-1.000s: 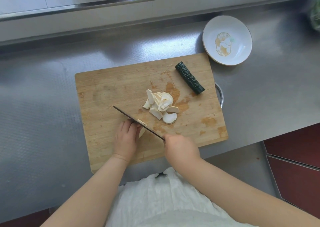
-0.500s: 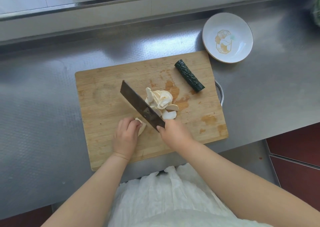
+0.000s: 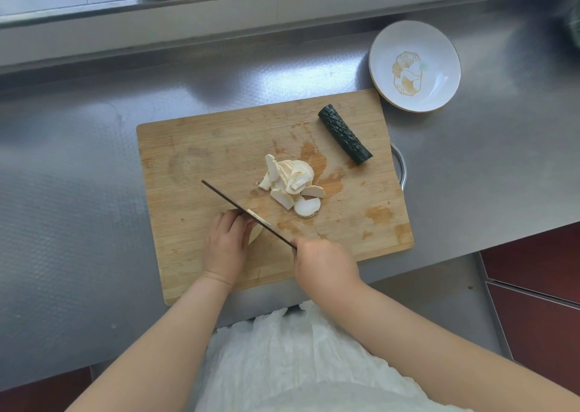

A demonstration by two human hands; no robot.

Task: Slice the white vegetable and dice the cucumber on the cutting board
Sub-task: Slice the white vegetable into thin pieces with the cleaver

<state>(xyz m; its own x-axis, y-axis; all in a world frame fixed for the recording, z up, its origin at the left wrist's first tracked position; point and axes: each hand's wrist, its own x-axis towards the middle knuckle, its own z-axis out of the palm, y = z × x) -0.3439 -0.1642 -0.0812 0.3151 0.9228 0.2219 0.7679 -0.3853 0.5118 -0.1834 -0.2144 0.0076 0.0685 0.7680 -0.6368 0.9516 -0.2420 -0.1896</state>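
Observation:
A wooden cutting board (image 3: 194, 166) lies on the steel counter. A pile of white vegetable slices (image 3: 292, 185) sits at its middle. A dark green cucumber piece (image 3: 344, 134) lies uncut near the board's far right corner. My left hand (image 3: 226, 244) holds down the last stub of the white vegetable (image 3: 256, 233), mostly hidden under my curled fingers. My right hand (image 3: 323, 262) grips the handle of a cleaver (image 3: 248, 213), whose blade stands edge-down against my left fingertips, on the stub.
A white plate (image 3: 384, 44) with a gold and green pattern stands on the counter beyond the board's right corner. A metal handle (image 3: 402, 169) sticks out at the board's right edge. Something green (image 3: 572, 25) shows at the far right edge. Counter's front edge lies close to me.
Half a second ago the cleaver was tilted flat, pushing a cut slice toward the pile. It has come back upright beside my left fingers on the stub.

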